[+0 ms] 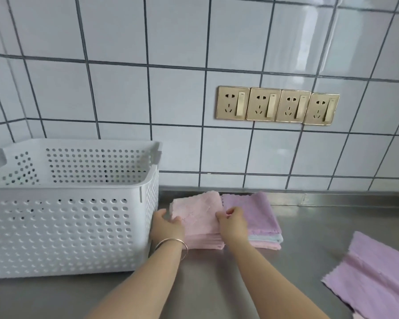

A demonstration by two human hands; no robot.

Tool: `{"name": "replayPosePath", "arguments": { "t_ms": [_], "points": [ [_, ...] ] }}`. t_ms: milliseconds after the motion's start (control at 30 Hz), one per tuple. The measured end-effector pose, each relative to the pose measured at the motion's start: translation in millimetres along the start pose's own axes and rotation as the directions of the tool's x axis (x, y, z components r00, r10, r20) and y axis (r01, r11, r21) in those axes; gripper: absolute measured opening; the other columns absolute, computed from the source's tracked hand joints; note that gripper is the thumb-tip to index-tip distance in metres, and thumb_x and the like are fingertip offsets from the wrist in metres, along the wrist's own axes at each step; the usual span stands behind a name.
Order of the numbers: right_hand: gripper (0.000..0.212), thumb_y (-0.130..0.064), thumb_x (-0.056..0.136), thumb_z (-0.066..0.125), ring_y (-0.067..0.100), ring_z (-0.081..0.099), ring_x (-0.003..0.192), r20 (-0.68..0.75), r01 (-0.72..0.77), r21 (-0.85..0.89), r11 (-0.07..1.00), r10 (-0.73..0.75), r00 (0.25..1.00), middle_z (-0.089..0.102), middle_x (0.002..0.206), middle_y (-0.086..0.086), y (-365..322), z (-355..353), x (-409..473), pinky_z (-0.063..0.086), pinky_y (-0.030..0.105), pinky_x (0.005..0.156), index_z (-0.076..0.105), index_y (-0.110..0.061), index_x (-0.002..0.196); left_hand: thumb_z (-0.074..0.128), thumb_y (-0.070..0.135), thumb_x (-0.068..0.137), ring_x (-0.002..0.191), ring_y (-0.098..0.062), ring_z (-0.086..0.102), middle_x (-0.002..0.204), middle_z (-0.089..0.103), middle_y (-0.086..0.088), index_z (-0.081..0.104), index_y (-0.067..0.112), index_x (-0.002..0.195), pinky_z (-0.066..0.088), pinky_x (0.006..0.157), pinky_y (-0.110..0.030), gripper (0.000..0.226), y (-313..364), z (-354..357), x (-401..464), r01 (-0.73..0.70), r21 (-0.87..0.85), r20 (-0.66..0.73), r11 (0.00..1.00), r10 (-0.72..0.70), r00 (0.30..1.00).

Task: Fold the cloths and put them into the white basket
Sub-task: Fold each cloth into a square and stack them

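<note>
steel counter [217,284] runs along a white tiled wall [171,88] with dark grout. folded pink cloth [198,215] sits on top of a pink stack on the counter, just right of the white basket [67,226], near the wall. left hand [168,226] grips the pink cloth's left edge, fingers curled on it, thumb on top; hand is between the cloth and the basket side, close to the basket. right hand [233,224] pinches the cloth's right edge, fingers curled around the fold. thin bangle [171,246] on the left wrist. touching the pink stack on its right is a second stack with a purple cloth [256,215] on top and a light blue and a pink layer showing at its front edge. unfolded purple cloth [373,277] lies flat on the counter well apart to the right, partly cut off by the frame edge. white basket is perforated with round holes, stands on the counter at left, inside contents cannot tell from this angle. four gold wall sockets [278,105] in a row on the tiles above the stacks.
</note>
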State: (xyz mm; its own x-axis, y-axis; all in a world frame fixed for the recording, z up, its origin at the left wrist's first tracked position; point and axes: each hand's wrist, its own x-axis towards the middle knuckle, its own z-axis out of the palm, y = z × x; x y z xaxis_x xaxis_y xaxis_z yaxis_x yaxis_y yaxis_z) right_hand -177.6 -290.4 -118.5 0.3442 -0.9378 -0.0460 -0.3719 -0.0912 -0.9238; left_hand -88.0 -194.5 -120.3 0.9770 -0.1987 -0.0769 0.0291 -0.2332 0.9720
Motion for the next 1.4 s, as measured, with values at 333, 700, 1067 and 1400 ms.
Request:
{"name": "replayPosePath", "arguments": {
  "t_ms": [333, 700, 1067, 1400],
  "points": [
    [0.015, -0.026, 0.092, 0.041, 0.032, 0.058, 0.098, -0.017, 0.016, -0.387, 0.922, -0.025, 1.0, 0.061, 0.107, 0.011, 14, 16, -1, 0.039, 0.033, 0.071, 0.042, -0.013, 0.099, 0.047, 0.009, 0.09, 0.111, -0.036, 0.056, 0.124, 0.059, -0.016, 0.046, 0.015, 0.128, 0.043, 0.091, -0.038, 0.038, -21, 6, 3, 0.028, 0.176, 0.004, 0.984, -0.029, 1.0],
    [0.014, -0.024, 0.079, 0.049, 0.016, 0.052, 0.079, -0.023, 0.665, -0.491, 0.563, -0.771, 0.636, 0.059, 0.086, 0.001, 77, -126, -98, 0.04, 0.025, 0.064, 0.047, -0.023, 0.093, 0.062, 0.014, 0.074, 0.134, -0.034, 0.033, 0.146, 0.033, -0.017, 0.046, 0.007, 0.132, 0.024, 0.111, -0.043, 0.061, 18, 5, -114, -0.701, 0.361, 0.278, 0.615, 0.646, 0.711],
    [0.018, -0.022, 0.084, 0.054, 0.031, 0.058, 0.09, -0.145, -0.016, -0.881, 0.473, -0.238, 0.96, 0.062, 0.092, 0.008, 176, -298, -161, 0.044, 0.035, 0.068, 0.062, -0.009, 0.093, 0.055, 0.021, 0.082, 0.123, -0.024, 0.048, 0.132, 0.053, -0.001, 0.05, 0.022, 0.127, 0.039, 0.1, -0.034, 0.045, -16, 98, -249, -0.876, 0.229, 0.781, 0.425, 0.457, 0.426],
    [0.027, -0.008, 0.09, 0.042, 0.029, 0.059, 0.093, -0.28, -0.074, -0.761, 0.644, -0.224, 0.933, 0.062, 0.106, 0.005, 183, -337, -150, 0.038, 0.032, 0.064, 0.065, -0.01, 0.105, 0.05, 0.025, 0.086, 0.137, -0.01, 0.029, 0.146, 0.038, 0.016, 0.043, 0.038, 0.133, 0.019, 0.113, -0.037, 0.05, -30, 151, -289, -0.958, 0.161, 0.929, 0.236, 0.292, 0.227]
  ]
}}
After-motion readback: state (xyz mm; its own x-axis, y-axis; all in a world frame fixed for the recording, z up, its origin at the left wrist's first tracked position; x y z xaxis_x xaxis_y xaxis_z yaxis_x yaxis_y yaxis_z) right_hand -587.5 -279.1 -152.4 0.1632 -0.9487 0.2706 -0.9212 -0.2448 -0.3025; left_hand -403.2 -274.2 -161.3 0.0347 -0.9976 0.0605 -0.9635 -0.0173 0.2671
